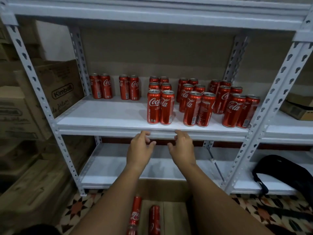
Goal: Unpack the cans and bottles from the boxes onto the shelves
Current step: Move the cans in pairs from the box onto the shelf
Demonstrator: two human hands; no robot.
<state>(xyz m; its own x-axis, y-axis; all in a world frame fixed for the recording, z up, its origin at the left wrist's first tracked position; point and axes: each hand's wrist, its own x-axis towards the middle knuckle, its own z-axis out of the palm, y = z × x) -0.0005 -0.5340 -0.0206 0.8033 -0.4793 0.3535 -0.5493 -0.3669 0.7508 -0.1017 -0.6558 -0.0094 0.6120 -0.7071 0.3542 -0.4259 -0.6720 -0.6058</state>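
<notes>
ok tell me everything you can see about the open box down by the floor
The cardboard box is plain brown, open at the top, and sits on the patterned floor tiles in front of the white rack's bottom shelf. Its far flap stands up. Two red Coca-Cola cans show at its left, lying lengthwise; whether the leftmost is inside is unclear. Both forearms cross above it; neither hand touches it.

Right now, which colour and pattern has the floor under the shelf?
In the head view, the floor shows a geometric star-like pattern in cream, black and reddish brown.
</notes>
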